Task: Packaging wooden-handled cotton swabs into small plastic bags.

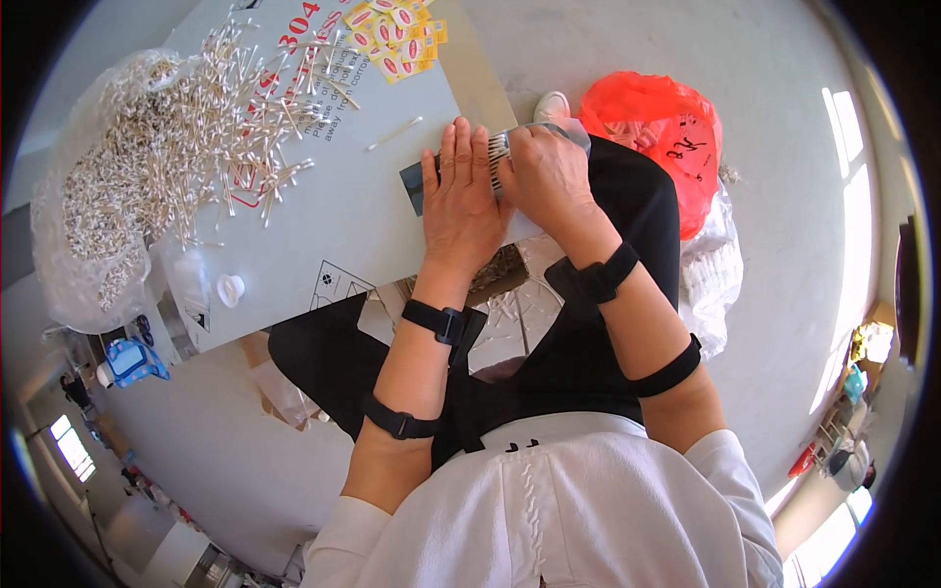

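Observation:
My left hand [457, 211] lies flat near the table's edge, its fingers stretched out over a dark card-like piece [411, 188]. Right beside it, my right hand [549, 176] is closed, fingers curled down, on a clear plastic bag [576, 135]. A row of cotton swabs [499, 157] shows between the two hands; the hands cover most of the bag. One loose cotton swab [395, 133] rests on the table just beyond my left fingertips.
A big heap of cotton swabs [147, 157] spills from a clear bag at the table's left. Yellow-and-red labels [397, 37] lie at the far side, a white round cap [230, 290] near the front edge. A red plastic bag [691, 147] stands on the floor at right.

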### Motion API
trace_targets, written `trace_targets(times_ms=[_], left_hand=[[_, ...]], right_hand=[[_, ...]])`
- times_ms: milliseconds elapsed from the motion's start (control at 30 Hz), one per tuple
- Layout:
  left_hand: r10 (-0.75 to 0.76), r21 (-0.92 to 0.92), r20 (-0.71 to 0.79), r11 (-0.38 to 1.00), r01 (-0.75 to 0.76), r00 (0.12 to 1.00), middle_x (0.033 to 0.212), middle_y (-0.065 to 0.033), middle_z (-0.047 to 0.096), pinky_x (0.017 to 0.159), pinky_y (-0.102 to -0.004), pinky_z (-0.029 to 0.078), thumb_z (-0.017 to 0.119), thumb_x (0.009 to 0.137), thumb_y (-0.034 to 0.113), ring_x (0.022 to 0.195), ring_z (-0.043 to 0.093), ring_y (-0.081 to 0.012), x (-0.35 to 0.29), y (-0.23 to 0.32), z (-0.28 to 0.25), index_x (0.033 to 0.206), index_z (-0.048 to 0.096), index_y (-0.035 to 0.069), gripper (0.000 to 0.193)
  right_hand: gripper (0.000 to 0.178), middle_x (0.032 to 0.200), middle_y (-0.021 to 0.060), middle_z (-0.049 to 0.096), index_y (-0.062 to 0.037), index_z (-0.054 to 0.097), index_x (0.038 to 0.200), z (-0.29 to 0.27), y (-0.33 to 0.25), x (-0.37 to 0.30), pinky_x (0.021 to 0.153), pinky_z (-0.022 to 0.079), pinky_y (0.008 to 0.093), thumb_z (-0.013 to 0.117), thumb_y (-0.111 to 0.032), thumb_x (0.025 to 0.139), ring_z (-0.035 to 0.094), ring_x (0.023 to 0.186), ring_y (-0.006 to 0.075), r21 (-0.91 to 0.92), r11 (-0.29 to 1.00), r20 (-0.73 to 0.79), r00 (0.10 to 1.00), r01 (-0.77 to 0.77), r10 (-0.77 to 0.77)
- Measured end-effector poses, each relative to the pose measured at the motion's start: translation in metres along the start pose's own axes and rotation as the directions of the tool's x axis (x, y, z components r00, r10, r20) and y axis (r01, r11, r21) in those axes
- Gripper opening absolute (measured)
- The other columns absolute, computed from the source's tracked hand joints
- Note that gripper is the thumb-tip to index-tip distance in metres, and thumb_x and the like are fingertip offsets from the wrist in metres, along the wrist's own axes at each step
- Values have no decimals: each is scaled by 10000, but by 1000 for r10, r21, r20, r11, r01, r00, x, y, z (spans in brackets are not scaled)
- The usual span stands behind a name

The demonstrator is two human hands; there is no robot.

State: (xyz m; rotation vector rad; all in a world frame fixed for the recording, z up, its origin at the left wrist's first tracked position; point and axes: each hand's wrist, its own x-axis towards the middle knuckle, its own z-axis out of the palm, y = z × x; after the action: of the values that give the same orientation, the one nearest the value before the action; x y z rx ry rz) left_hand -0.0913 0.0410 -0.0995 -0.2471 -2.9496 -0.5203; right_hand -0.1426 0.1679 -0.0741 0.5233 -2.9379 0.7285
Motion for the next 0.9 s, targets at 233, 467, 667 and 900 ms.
trace_targets(times_ms=[233, 467, 667, 900], left_hand=[[-14, 28, 12, 1000, 14, 1000, 1573, -215, 252, 1188, -522, 132, 675, 841, 336, 1478, 218, -324, -3, 0, -1, 1479, 308, 0, 809], [0, -8, -15, 1000, 0, 1000, 1556, -217, 289, 1191, -509, 135, 686, 829, 401, 1478, 220, -318, -1, 0, -2, 1480, 314, -9, 855], [-13, -98, -62, 995, 7, 998, 1545, -218, 304, 1198, -494, 121, 676, 824, 465, 1477, 217, -316, -3, -2, 3, 1460, 353, -20, 863], [35, -72, -92, 997, -42, 995, 1524, -201, 338, 1184, -485, 180, 675, 833, 478, 1457, 260, -308, -3, -2, 1, 1443, 361, -15, 845]], right_hand=[[117, 700, 130, 675, -91, 683, 732, -21, -31, 16, 575, 540, 397, 605, -154, 793, 696, 706, 302, -312, 948, 184, 983, 60, -2], [109, 695, 99, 694, -117, 717, 722, -16, -32, 34, 517, 515, 392, 626, -161, 765, 702, 654, 289, -344, 922, 335, 941, 178, -57], [198, 795, 167, 710, -76, 727, 767, -14, -24, 45, 706, 536, 453, 667, -264, 755, 698, 809, 359, -260, 954, 318, 919, -150, 231], [316, 753, 216, 685, -53, 733, 756, -9, 1, 45, 717, 540, 478, 686, -362, 712, 677, 805, 405, 14, 968, 356, 906, -250, 229]])
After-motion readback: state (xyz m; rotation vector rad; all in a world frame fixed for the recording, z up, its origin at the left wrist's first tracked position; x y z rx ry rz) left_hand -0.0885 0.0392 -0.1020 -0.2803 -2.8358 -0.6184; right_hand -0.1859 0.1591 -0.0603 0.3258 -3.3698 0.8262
